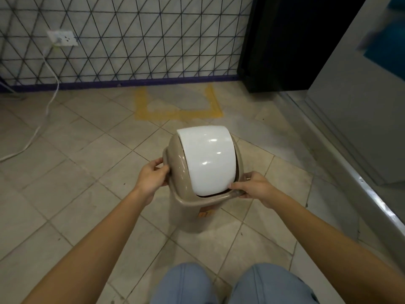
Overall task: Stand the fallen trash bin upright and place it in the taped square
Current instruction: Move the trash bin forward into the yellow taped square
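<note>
The trash bin [175,163] is beige with a white swing lid [208,159]. It stands upright on the tiled floor in the middle of the view, seen from above. My left hand [153,176] grips the left edge of its rim. My right hand [254,187] grips the front right corner of the rim. The taped square [179,114] is marked in yellow tape on the floor against the wall, just beyond the bin. The bin is outside it, on the near side.
A wall [131,40] with a triangle pattern runs across the back, with a socket [62,38] and a white cable [50,102] trailing over the floor at left. A black cabinet [285,40] and a grey door frame [350,161] close off the right. My knees [230,284] are at the bottom.
</note>
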The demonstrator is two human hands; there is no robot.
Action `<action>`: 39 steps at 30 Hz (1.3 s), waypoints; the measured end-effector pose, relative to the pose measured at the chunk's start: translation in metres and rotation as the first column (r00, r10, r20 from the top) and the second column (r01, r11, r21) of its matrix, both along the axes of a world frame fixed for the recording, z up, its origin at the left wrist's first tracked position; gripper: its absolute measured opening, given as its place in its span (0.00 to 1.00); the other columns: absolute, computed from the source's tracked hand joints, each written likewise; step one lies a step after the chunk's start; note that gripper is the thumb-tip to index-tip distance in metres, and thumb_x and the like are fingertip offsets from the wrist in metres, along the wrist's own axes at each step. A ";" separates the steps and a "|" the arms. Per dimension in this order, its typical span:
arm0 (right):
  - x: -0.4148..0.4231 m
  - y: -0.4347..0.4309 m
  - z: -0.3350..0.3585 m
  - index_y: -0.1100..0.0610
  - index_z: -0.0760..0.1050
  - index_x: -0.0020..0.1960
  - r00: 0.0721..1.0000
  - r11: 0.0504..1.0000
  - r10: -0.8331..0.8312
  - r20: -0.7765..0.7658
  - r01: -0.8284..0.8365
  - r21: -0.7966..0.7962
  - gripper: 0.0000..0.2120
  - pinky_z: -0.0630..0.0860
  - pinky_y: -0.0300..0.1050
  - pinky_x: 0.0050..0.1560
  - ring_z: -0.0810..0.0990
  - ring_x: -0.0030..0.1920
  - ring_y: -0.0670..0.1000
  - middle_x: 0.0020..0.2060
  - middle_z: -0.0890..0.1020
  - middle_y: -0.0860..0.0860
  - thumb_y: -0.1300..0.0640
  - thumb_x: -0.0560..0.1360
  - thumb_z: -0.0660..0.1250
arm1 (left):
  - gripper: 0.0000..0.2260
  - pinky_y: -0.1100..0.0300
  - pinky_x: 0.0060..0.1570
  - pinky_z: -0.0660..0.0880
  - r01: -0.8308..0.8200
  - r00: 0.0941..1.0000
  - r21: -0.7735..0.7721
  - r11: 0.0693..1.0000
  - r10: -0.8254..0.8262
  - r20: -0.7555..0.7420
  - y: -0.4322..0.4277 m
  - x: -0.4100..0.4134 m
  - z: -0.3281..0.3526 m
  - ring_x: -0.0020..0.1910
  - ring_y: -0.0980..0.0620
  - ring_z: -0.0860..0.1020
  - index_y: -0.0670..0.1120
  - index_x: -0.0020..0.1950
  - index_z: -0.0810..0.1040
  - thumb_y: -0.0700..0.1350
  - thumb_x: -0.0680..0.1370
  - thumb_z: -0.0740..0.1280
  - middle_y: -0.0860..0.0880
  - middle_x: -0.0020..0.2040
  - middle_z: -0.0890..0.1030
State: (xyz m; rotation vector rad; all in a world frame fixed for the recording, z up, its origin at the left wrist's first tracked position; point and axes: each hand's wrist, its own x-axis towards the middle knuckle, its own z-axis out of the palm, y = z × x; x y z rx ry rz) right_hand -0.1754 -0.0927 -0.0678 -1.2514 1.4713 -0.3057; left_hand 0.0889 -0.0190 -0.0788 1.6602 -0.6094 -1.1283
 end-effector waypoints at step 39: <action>0.026 0.046 -0.002 0.49 0.40 0.75 0.934 0.803 0.284 -0.218 -0.356 -0.478 0.69 0.58 0.49 0.72 0.54 0.73 0.52 0.72 0.54 0.50 0.51 0.49 0.84 | 0.50 0.62 0.61 0.68 0.320 0.827 -0.102 0.942 -0.225 0.515 0.068 -0.013 0.002 0.65 0.57 0.67 0.53 0.76 0.53 0.60 0.61 0.76 0.55 0.68 0.64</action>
